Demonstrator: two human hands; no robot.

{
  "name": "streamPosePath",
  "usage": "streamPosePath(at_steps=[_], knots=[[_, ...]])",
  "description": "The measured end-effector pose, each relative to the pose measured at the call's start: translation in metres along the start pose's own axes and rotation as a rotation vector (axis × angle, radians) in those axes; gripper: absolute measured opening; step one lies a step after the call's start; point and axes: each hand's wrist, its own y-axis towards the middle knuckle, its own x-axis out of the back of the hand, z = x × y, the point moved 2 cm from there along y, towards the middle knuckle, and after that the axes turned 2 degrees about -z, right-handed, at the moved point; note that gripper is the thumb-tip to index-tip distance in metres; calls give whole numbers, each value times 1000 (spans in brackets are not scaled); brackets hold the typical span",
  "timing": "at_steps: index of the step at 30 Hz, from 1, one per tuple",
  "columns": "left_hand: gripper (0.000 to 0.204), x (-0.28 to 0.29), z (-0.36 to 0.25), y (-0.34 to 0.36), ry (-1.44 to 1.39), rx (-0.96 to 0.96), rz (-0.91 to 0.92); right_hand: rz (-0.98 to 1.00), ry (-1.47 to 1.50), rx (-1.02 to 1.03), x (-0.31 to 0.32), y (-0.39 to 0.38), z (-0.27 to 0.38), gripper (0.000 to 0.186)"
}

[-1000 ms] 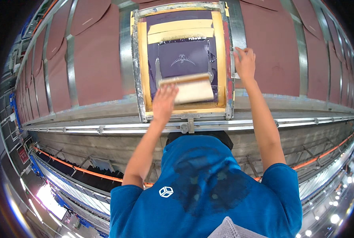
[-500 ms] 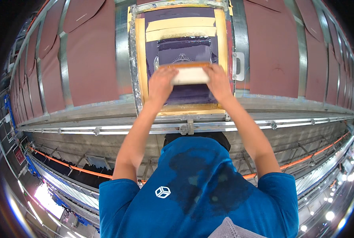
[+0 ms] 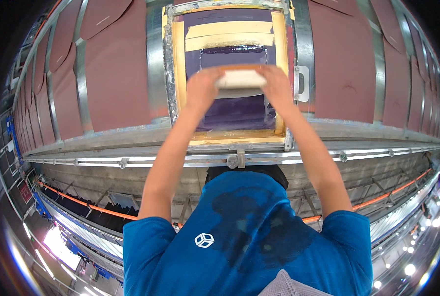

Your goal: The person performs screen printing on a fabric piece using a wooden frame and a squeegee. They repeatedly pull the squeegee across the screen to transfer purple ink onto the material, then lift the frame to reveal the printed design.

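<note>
My left hand (image 3: 204, 88) and my right hand (image 3: 275, 88) grip the two ends of a squeegee (image 3: 240, 79) with a cream body and orange-brown edge, slightly blurred. It lies across the upper-middle of a purple printing screen (image 3: 232, 111), hiding the light design seen earlier. Dark ink (image 3: 232, 49) lines the top of the inner area beyond it. Yellow tape (image 3: 230, 29) borders the screen inside a paint-marked metal frame (image 3: 168, 59), which has a white handle (image 3: 303, 84) on its right side.
Maroon cut pieces (image 3: 116, 84) lie in rows on a long metal table (image 3: 156, 59) either side of the screen. A metal rail (image 3: 96, 161) with clamps runs along the near edge. Below it are orange bars (image 3: 87, 202) and bright lights at the lower corners.
My right hand left the screen's right side and took hold of the squeegee alongside my left. Both hands have pushed it from the screen's lower part toward the far end.
</note>
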Motion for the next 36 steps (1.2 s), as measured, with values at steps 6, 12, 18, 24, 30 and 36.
streamPosePath(at_steps=[6,12,18,24,30,36], knots=[[47,9,-12,-52,7,20,71,193,48,-78,20,-34,31,46],[38,22,19,64,46,119,143,157,-56,-99,4,66,-4,40],[40,9,5,-1,12,39,46,120,-39,-116,-5,-4,10,42],[44,13,-38,-94,-23,25,31,232,96,-99,36,-84,59,59],[42,-7,-34,-74,-37,29,45,-333,107,-507,41,-31,-99,45],[53,-33,-43,-104,45,33,42,-141,466,-822,26,-21,-136,33]])
